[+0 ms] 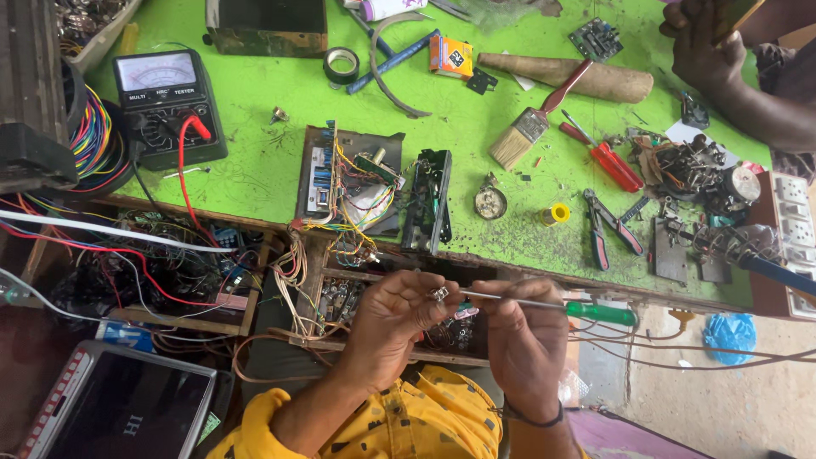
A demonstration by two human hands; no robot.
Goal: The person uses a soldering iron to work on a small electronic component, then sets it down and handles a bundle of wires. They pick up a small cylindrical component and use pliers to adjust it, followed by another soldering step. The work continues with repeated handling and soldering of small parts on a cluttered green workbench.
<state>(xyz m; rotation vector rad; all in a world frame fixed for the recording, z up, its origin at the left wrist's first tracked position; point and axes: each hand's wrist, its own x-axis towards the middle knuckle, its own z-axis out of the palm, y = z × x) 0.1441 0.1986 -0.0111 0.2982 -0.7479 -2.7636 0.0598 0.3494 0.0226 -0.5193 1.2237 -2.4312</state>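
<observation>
Below the near edge of the green workbench, over an open drawer full of parts, my two hands meet. My left hand pinches a small metal component between thumb and fingertips, closed tight on it with the other fingers curled under. My right hand is clenched around a thin green-handled screwdriver; its shaft runs across my knuckles, the handle sticks out to the right, and the tip meets the component.

What worries me most is the tip slipping. The component is tiny and held in the air with nothing under it, so a push slightly off line could skid the blade into my left fingertips. I also judge that a loosened pinch would drop the part into the cluttered drawer, among loose wires and parts where it would be hard to find. Bundles of yellow and red wires hang off the bench edge just left of my left wrist, and an elbow movement could snag them and drag the open circuit chassis toward the edge.

Farther along the bench lie an analog multimeter near the left end, a paintbrush, a red screwdriver and pliers. Another person's hand works at the far right corner.
</observation>
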